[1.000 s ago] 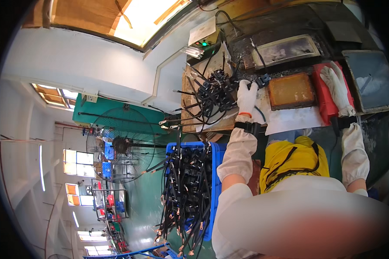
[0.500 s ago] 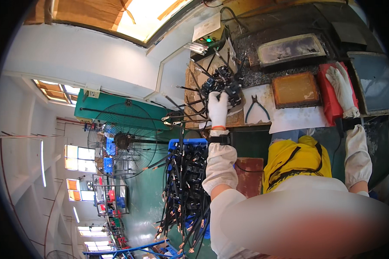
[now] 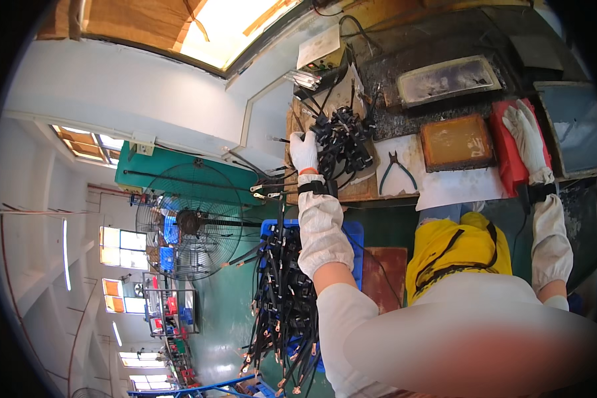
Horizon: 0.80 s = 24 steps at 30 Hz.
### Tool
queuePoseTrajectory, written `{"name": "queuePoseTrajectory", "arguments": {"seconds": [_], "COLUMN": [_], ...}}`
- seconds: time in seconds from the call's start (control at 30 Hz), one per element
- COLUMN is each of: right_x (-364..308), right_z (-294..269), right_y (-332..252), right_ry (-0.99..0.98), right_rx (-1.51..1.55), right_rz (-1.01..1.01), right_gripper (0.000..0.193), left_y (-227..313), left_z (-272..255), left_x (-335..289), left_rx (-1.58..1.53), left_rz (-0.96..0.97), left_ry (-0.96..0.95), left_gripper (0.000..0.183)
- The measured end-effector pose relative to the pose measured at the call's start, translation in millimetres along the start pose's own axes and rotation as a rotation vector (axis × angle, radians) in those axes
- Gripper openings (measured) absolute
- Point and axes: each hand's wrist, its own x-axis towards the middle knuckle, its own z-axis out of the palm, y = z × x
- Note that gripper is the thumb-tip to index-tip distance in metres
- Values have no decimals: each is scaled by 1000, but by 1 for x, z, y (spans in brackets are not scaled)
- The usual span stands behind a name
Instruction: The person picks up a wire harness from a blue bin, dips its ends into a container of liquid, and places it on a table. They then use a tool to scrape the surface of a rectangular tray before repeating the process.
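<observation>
My left hand [image 3: 304, 151], in a white glove, is at the left edge of a heap of black cable assemblies [image 3: 345, 142] on the bench. Its fingers are curled closed around a black cable [image 3: 284, 140], whose end sticks out to the left; the gripped part is hidden. More cables with metal lugs hang over the bench edge beside the wrist. My right hand [image 3: 524, 136], also gloved, lies flat with fingers stretched out on a red covered block [image 3: 506, 142]. Between the hands lie dark-handled pliers [image 3: 397, 172] on white paper.
A brown square tray [image 3: 456, 142] sits left of the red block, with a framed rectangular pan [image 3: 448, 79] behind. A control box [image 3: 325, 61] stands at the back. Below the bench, a blue crate [image 3: 355, 232] overflows with black cables; a large fan [image 3: 189, 220] stands to the left.
My left hand has moved left from the middle of the heap to its left edge, and the heap's parts have shifted. The green light on the box no longer shows. My right hand stays put.
</observation>
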Motion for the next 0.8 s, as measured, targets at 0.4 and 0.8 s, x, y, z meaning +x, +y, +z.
{"name": "queuePoseTrajectory", "arguments": {"seconds": [0.4, 0.8], "right_x": [6, 9], "right_z": [-7, 6], "right_y": [1, 0], "right_ry": [-2, -6], "right_rx": [24, 0], "right_rz": [16, 26], "right_gripper": [50, 50], "left_y": [-50, -52], "left_z": [32, 33], "left_x": [47, 36], "left_rx": [14, 179], "left_rz": [-44, -26], "left_ry": [22, -48], "left_gripper": [35, 35]}}
